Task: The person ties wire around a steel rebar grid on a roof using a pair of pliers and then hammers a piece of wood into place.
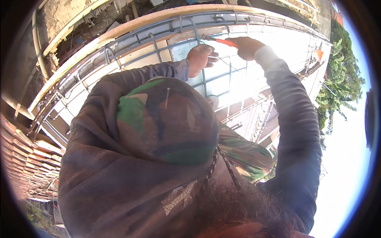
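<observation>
Steel bars (158, 39) tied into a long cage run along the wooden formwork (131, 24) at the top of the view, and both hands work at one crossing near its middle. The left hand (200, 58) is closed around an upright bar, with a thin wire (227, 62) trailing from its fingers. The right hand (247, 47) grips an orange-handled tool (222, 41), its tip pointing at the same crossing. The bars look stiff and heavy, best held by the shaft close to a joint. The wire looks light and bendable, easy to kink, and probably best pinched near its end. A camouflage cap (166, 119) fills the centre.
</observation>
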Available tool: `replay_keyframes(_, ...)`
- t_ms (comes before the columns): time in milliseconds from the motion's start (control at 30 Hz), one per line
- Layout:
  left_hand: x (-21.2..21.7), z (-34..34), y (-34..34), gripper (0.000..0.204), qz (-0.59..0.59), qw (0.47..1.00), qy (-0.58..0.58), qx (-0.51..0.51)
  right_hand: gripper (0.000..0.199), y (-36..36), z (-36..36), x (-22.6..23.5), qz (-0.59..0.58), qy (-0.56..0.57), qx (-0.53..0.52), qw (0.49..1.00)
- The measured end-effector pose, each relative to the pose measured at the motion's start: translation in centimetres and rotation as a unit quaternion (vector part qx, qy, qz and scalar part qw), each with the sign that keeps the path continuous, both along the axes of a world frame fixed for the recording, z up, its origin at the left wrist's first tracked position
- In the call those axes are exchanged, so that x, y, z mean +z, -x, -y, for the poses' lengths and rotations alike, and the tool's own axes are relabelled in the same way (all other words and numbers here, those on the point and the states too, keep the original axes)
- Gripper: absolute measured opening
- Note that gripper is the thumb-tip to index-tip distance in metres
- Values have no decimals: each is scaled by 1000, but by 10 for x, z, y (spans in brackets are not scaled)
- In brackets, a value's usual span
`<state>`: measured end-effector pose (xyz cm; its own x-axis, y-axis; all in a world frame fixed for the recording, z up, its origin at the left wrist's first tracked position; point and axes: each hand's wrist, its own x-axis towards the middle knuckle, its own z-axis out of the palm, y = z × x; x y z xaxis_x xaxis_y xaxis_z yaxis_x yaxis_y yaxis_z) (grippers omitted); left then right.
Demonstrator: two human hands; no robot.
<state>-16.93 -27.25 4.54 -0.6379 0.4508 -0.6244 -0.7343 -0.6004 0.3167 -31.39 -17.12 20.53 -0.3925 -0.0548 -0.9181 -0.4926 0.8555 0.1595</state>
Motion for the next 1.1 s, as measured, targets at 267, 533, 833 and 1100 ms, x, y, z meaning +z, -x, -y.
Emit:
replay_keyframes(267,-1,-2,-5,23,-15,999,27,-18,67,11,-28,-22,59,14,31,998)
replay_keyframes(533,-5,-1,-8,25,-26,999,43,-20,62,19,-5,-17,57,-32,65,996)
replay_keyframes(833,-7,0,-10,29,-19,999,37,7,75,17,-8,-11,217,-8,-229,949)
replay_keyframes(1100,14,7,13,38,114,974,-197,1,62,-14,-44,-18,245,72,-537,804)
